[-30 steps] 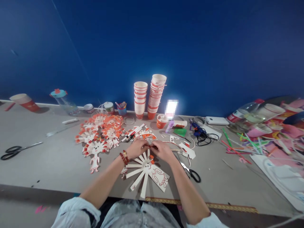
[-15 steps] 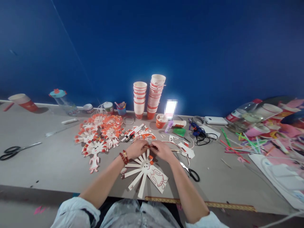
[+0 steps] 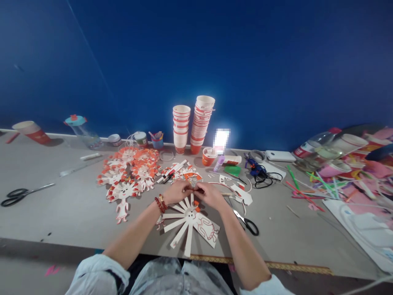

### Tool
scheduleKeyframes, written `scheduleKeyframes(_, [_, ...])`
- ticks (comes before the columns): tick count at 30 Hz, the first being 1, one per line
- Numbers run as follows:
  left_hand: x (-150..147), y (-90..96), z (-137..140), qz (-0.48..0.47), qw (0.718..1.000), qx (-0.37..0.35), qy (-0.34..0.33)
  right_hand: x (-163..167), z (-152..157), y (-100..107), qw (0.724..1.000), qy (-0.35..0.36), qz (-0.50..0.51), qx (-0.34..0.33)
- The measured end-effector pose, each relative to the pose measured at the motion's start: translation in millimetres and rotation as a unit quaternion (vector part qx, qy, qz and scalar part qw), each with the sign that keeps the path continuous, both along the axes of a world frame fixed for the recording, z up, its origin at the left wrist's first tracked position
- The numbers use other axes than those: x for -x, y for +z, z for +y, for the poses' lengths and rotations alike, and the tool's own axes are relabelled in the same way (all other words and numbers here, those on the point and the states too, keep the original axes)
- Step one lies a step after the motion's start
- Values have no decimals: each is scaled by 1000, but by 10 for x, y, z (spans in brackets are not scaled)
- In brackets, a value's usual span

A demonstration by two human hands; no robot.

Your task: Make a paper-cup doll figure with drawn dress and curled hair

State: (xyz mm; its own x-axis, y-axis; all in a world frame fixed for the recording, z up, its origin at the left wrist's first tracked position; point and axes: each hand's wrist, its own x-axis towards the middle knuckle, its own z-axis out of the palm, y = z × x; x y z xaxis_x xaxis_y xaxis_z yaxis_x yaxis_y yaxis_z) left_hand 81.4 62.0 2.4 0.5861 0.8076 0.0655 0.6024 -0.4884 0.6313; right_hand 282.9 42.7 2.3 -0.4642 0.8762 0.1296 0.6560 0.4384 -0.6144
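A white paper-cup cutout point(image 3: 190, 221), its side cut into long strips fanning out from a round centre, lies in front of me. A figure in a dress is drawn in red on its widest piece. My left hand point(image 3: 179, 191), with beaded bracelets at the wrist, pinches the tip of a strip at the cutout's far side. My right hand point(image 3: 210, 194) is closed on the same tip, fingertips meeting the left ones. The fingers mostly hide that tip. One strip beside it is curled, its orange end showing. Finished-looking cutouts point(image 3: 123, 190) with curled orange tips pile up to the left.
Black-handled scissors point(image 3: 250, 225) lie right of my right forearm; another pair of scissors point(image 3: 18, 196) rests far left. Two cup stacks point(image 3: 181, 131) stand by the wall. A blue glue gun point(image 3: 256, 167), colourful strips point(image 3: 302, 192) and a white power strip point(image 3: 353, 229) are on the right.
The cutout has turned slightly, its lower strips and drawn piece shifting a little to the right. Both hands stay at the same strip tip.
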Motion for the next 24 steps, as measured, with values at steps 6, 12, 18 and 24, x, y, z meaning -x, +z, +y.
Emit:
scheduleKeyframes(6, [-7,3,-10,-5,1000,-9,12,-7,-9,29,1000,14,-21,11])
scheduleKeyframes(12, [-1,44,-12,2,1000,-12,5,4,-11,10,1000,1,-15,4])
scheduleKeyframes(18, [10,52,3,13,1000,-18,-12,12,-15,-5,1000,0,-6,-13])
scheduleKeyframes(24, [-2,-11,22,10,1000,-17,-1,-2,-35,41,1000,-10,-20,6])
